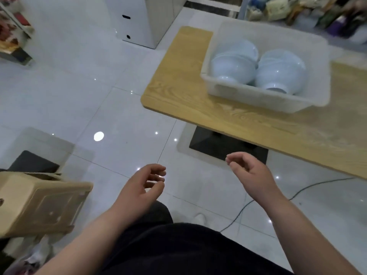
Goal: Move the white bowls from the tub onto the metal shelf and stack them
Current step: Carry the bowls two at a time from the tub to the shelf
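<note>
Head view, left to right. At the lower left, a beige plastic stool (39, 203) lies tipped on its side on the glossy tiled floor (79, 76). Beyond it, at the upper left edge, part of a shelf (14, 36) with coloured items is visible, too blurred to identify. A white cabinet (139, 18) stands at top centre.

The left hand (143, 185) hangs over the floor with its fingers loosely curled and slightly apart, holding nothing. The right hand (248, 171) is beside it, raised a little nearer the table, fingers likewise loosely curled and empty. The two hands are apart and touch no object.

The wooden table (188, 96) occupies the right half, on a black base (218, 143). On it rests a translucent plastic tub (268, 100). Inside the tub, two groups of white bowls (234, 66) lie nested on their sides, side by side, foot rings toward the camera. A dark cable (297, 193) runs across the floor under the table.
</note>
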Demonstrator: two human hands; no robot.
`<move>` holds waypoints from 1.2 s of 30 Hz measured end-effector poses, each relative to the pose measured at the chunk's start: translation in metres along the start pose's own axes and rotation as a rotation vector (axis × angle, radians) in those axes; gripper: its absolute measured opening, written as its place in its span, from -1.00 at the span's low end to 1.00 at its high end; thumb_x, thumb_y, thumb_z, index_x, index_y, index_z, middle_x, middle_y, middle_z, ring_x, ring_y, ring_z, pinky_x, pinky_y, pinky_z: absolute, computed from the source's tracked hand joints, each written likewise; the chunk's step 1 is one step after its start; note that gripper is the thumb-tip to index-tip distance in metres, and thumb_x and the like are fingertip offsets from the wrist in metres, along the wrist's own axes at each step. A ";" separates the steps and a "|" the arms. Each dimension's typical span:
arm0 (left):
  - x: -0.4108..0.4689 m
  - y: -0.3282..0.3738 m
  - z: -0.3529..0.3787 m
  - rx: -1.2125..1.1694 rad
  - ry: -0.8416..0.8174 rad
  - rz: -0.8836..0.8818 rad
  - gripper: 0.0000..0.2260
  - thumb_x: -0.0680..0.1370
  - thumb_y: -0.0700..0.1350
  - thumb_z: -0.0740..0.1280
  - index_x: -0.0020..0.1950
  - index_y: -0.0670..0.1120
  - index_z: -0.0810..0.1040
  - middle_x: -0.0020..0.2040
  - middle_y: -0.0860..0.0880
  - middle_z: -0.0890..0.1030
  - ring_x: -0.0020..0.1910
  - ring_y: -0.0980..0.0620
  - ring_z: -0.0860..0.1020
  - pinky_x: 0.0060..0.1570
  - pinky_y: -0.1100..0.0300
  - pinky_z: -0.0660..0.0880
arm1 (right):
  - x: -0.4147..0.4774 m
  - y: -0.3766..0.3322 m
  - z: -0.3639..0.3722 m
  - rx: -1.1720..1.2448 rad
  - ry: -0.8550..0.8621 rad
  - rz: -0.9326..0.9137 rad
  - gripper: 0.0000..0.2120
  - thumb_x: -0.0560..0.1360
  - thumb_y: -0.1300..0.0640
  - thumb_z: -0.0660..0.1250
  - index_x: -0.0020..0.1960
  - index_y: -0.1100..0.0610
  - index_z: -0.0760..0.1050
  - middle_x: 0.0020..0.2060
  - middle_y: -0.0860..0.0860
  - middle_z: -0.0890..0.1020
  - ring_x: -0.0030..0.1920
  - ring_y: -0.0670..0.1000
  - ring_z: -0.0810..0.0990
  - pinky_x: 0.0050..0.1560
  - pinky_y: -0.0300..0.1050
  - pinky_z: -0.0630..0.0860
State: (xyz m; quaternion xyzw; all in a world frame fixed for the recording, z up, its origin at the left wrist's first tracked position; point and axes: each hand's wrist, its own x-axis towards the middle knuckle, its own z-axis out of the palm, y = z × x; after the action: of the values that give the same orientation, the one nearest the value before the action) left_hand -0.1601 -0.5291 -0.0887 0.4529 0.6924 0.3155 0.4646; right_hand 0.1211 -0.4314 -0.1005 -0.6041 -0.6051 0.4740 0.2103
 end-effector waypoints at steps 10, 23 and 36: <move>0.143 0.053 0.015 0.071 -0.213 0.115 -0.74 0.56 -0.25 0.31 0.12 0.09 0.55 0.08 0.18 0.61 0.08 0.17 0.59 0.01 0.26 0.50 | 0.067 0.010 -0.037 0.144 0.164 0.166 -0.84 0.56 0.12 0.34 0.04 -0.12 0.60 -0.04 -0.21 0.67 0.02 -0.22 0.62 0.01 -0.29 0.51; 0.326 0.161 0.079 0.136 -0.336 0.352 -0.78 0.54 -0.17 0.33 0.12 0.11 0.54 0.06 0.14 0.60 0.07 0.16 0.58 0.02 0.27 0.50 | 0.169 0.009 -0.112 0.182 0.351 0.163 -0.84 0.56 0.20 0.34 0.04 -0.02 0.61 -0.01 -0.15 0.67 0.01 -0.23 0.62 -0.07 -0.40 0.51; 0.460 0.243 0.144 0.592 -0.050 0.443 -0.74 0.58 -0.17 0.28 0.26 -0.01 0.52 0.12 0.10 0.55 0.11 0.16 0.49 0.15 0.22 0.40 | 0.358 0.042 -0.290 -0.288 0.323 -0.214 -0.75 0.57 0.26 0.23 0.17 0.08 0.58 0.04 -0.13 0.56 0.14 -0.07 0.54 0.17 -0.14 0.47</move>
State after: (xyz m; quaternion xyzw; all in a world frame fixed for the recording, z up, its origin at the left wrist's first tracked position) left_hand -0.0175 -0.0083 -0.0977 0.7142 0.6272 0.1835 0.2507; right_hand 0.3178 -0.0133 -0.1151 -0.6283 -0.6854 0.2553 0.2652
